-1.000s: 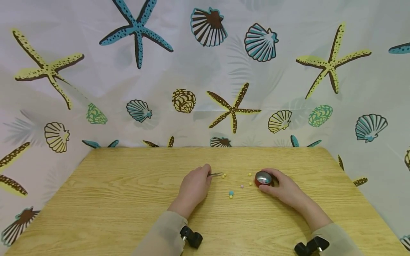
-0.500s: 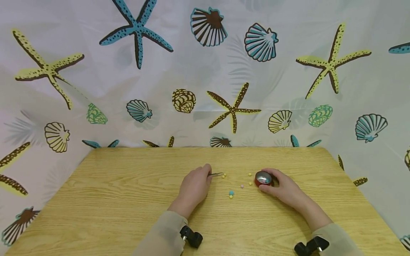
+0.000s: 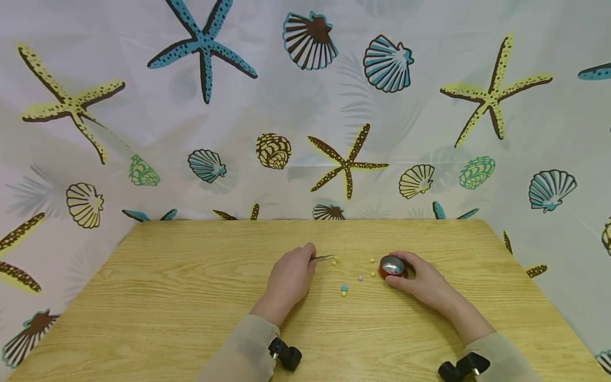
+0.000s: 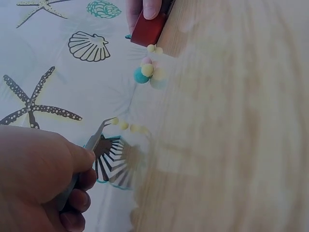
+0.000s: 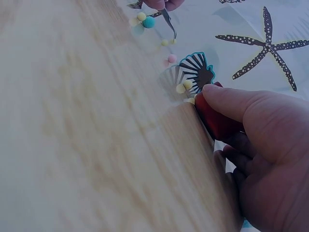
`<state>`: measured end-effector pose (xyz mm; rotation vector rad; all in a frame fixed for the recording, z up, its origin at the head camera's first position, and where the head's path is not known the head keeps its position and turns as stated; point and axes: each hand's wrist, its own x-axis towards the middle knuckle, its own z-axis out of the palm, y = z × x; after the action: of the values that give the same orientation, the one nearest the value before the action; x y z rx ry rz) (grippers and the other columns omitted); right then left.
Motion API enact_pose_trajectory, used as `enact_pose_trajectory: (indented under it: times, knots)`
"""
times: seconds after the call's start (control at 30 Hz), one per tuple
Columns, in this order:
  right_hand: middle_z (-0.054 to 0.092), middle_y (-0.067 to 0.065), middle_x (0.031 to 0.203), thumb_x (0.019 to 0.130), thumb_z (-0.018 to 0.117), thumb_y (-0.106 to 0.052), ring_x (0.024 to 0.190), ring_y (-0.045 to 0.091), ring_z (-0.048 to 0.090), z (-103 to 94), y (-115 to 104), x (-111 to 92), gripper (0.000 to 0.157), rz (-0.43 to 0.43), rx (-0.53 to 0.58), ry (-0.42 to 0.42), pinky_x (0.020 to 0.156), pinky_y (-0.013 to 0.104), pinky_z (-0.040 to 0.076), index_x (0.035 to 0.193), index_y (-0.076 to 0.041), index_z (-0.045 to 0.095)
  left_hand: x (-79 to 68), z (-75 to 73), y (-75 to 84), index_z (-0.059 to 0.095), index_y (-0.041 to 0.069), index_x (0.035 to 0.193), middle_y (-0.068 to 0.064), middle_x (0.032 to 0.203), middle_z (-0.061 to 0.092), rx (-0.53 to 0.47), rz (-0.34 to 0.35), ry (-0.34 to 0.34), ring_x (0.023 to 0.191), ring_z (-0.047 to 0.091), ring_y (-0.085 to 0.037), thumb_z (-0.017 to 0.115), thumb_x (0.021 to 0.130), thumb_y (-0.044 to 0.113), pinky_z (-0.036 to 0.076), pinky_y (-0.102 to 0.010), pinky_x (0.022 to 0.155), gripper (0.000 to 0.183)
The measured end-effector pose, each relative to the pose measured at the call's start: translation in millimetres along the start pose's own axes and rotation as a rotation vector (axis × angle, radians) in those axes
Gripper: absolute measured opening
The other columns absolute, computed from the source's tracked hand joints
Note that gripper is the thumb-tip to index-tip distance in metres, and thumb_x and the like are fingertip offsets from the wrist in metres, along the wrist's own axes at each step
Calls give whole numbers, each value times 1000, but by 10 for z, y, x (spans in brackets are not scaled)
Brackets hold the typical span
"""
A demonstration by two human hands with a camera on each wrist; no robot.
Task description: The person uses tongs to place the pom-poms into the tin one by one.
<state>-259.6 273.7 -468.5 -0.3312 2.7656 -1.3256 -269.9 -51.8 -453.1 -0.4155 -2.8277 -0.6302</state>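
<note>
My left hand [image 3: 290, 277] grips a pair of curved metal tweezers [image 3: 322, 258], also seen in the left wrist view. At their tips is a small yellow bead [image 4: 115, 121]. A second yellow bead [image 3: 334, 263] lies just beside it on the table. My right hand [image 3: 422, 280] holds a small red round tin [image 3: 384, 272] between thumb and fingers. The tin's silver inside faces up toward the head camera, with a few pale and coloured beads [image 3: 393, 270] in it. In the right wrist view the thumb presses on the red wall [image 5: 212, 116].
Between the hands lie two yellow beads [image 3: 372, 260] and a pink bead [image 3: 360, 278]. Nearer me, a larger blue bead [image 3: 344, 288] touches or nearly touches a yellow bead [image 3: 343, 294]. The wooden table [image 3: 191, 297] ends at a shell-printed cloth [image 3: 238, 191].
The tweezer tips have moved slightly up and right in the head view, and the yellow bead at them has shifted too. My right hand and the tin stay almost in place.
</note>
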Motion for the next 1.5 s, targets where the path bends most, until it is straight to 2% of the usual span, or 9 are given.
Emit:
enact_pose_trajectory:
  times: [0.2,0.6,1.03,1.3,1.5]
  knots:
    - [56,23,158,103,82,-37,150,45,48,12,-12,-9,70,-7,6,-4,122,65,35,158,-5,55,-5,-30,59,65,14,108,1,85,62,-8,6,11,70,53,-16,70,112,17,49,-35,66,7]
    - [57,21,158,103,82,-37,152,44,46,37,-13,7,68,-2,22,-8,123,65,33,158,-7,56,-11,-68,185,65,12,108,1,84,60,-34,75,53,67,51,-14,70,111,14,47,-33,62,6]
    - [55,23,159,103,82,-39,153,45,45,13,-10,-12,70,1,14,1,123,65,33,159,-7,54,4,26,147,64,11,105,-2,86,65,15,16,-48,72,58,-17,71,110,13,53,-38,68,9]
    - [55,23,159,103,82,-38,153,45,44,-1,-32,-22,70,6,17,-2,123,65,33,159,-6,54,3,3,122,65,10,107,-3,87,65,8,-11,-77,72,57,-18,71,111,14,53,-38,68,8]
    - [55,23,159,103,82,-38,152,45,45,-4,-33,-26,71,5,24,-7,123,65,34,160,-6,53,-6,-27,116,64,10,104,-3,84,65,25,13,-68,70,57,-17,71,110,12,52,-38,66,10]
